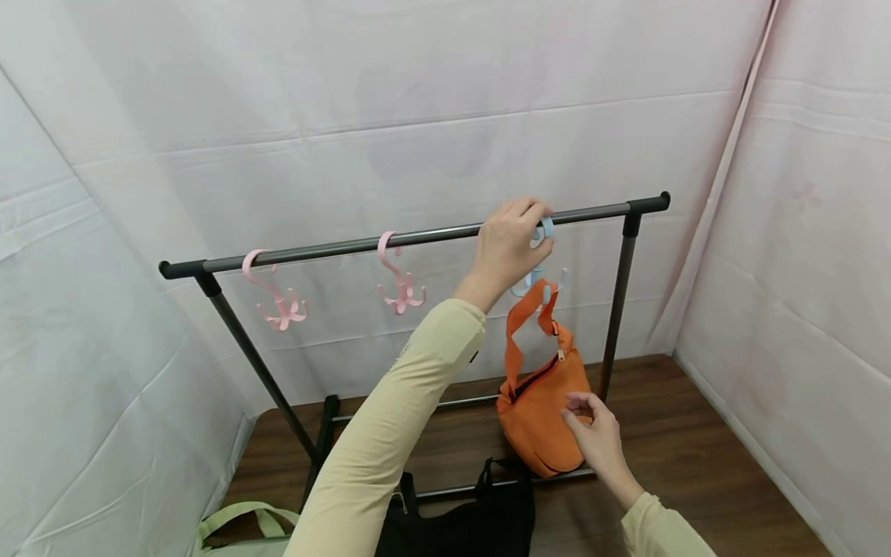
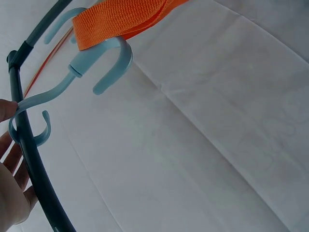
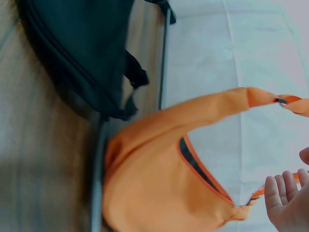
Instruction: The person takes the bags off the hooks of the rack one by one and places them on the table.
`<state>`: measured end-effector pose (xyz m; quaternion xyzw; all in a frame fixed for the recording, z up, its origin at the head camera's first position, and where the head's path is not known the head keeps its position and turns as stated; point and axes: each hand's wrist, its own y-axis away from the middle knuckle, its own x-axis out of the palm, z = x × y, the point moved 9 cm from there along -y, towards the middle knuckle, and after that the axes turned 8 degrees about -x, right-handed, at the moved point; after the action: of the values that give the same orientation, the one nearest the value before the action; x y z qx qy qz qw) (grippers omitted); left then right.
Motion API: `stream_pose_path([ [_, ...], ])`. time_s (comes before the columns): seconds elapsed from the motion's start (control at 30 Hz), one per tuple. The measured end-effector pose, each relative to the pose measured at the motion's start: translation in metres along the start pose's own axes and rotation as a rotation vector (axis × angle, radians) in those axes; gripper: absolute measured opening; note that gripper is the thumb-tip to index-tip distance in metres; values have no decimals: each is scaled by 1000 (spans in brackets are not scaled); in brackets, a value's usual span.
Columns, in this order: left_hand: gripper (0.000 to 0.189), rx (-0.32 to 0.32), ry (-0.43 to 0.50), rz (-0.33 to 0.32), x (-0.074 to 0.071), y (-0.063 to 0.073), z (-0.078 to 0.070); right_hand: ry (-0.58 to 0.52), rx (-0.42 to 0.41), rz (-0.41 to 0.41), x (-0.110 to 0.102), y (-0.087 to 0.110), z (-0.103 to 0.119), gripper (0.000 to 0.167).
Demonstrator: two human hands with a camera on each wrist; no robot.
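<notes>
On the rail [image 1: 445, 234] hangs a light blue swivel hook [image 2: 48, 94], its lower prongs carrying the strap [image 2: 120, 19] of an orange shoulder bag [image 1: 550, 422]. My left hand [image 1: 511, 240] pinches the hook's upper curve, thumb on it and fingers behind the rail in the left wrist view. The bag hangs below, its zipper partly open, its bottom near the rack's lower bar. My right hand [image 1: 600, 441] is beside the bag's right side with loosely bent fingers, holding nothing. In the right wrist view its fingers [image 3: 273, 193] lie near the strap.
Two pink hooks [image 1: 284, 305] [image 1: 401, 294] hang further left on the rail. A black bag [image 1: 459, 522] is at the rack's foot, and a pale green bag [image 1: 244, 534] at the lower left. White cloth [image 1: 445, 155] surrounds the rack, above a wooden floor [image 1: 668, 433].
</notes>
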<state>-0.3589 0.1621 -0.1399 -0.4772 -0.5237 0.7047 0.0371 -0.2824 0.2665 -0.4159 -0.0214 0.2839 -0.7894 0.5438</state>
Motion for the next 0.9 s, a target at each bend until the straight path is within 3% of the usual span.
stream_pose_path([
  [0.1,24,-8,10,16,-2,0,2,-1,-43,0,0,-18,-3,20],
  [0.2,23,-24,14,42,-3,0,5,43,-141,-19,-3,-41,10,20],
  [0.4,23,-34,39,78,-4,-1,7,154,-501,-81,-12,-87,73,23],
  [0.5,23,-35,46,77,-4,-1,8,219,-694,-69,-12,-102,102,28],
  [0.6,22,-41,49,75,-4,-1,9,287,-832,-39,-7,-111,118,32],
  [0.73,22,-47,60,75,-4,0,8,335,-920,-6,-1,-115,125,30],
  [0.9,22,-44,79,69,-2,0,4,345,-961,-31,-5,-116,128,21],
])
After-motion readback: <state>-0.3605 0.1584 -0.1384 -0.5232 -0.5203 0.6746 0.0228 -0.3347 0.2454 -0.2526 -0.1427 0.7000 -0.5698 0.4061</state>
